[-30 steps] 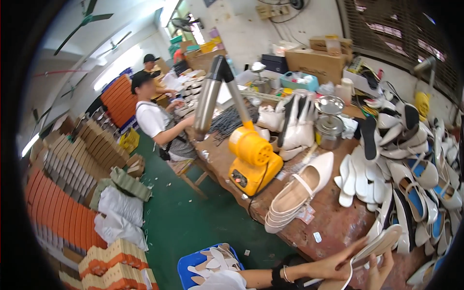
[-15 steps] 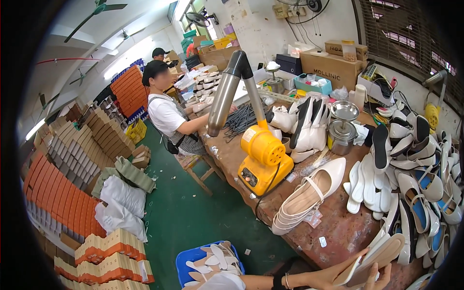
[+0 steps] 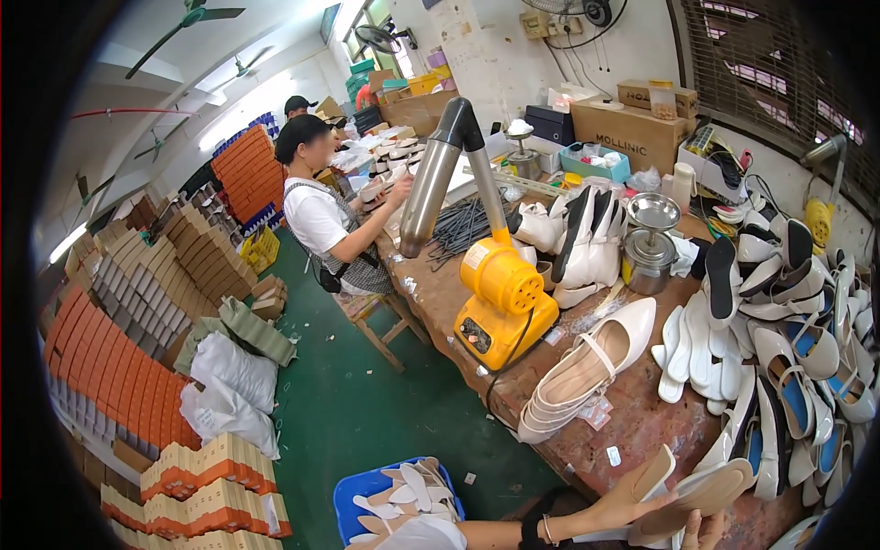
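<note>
Both hands meet at the near edge of the surface [image 3: 642, 417]: left hand [image 3: 616, 502] grasping a beige shoe [image 3: 683, 495], right hand [image 3: 704, 530] touching it, grip unclear. It looks light and fairly stiff; best held by the sole edges

A beige flat shoe [image 3: 683, 500] with a pale sole lies tilted on its side at the near edge of the worn wooden workbench [image 3: 642, 417], toe pointing right. It is gripped from beneath, its low heel raised.
</note>
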Action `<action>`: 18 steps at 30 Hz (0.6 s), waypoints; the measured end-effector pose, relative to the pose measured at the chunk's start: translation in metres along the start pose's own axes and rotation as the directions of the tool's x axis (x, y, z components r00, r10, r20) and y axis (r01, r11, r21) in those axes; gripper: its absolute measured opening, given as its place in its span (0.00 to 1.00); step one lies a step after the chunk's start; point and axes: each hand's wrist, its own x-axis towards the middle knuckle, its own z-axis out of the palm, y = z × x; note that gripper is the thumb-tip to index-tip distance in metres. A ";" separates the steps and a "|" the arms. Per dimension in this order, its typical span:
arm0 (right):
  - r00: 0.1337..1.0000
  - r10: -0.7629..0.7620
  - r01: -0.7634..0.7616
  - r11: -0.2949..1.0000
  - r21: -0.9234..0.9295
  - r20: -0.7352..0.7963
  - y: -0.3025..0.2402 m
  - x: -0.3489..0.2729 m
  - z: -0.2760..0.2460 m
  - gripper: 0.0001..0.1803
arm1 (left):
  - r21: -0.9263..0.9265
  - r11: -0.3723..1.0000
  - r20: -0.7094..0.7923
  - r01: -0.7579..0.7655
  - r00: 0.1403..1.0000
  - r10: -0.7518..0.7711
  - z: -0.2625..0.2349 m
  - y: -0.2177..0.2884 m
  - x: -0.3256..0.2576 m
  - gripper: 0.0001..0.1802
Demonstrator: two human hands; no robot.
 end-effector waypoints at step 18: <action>0.933 0.131 -0.082 0.984 -0.157 0.334 -0.006 -0.019 -0.013 0.19 | 0.026 0.991 -0.147 -0.134 0.980 0.136 -0.010 -0.009 0.004 0.34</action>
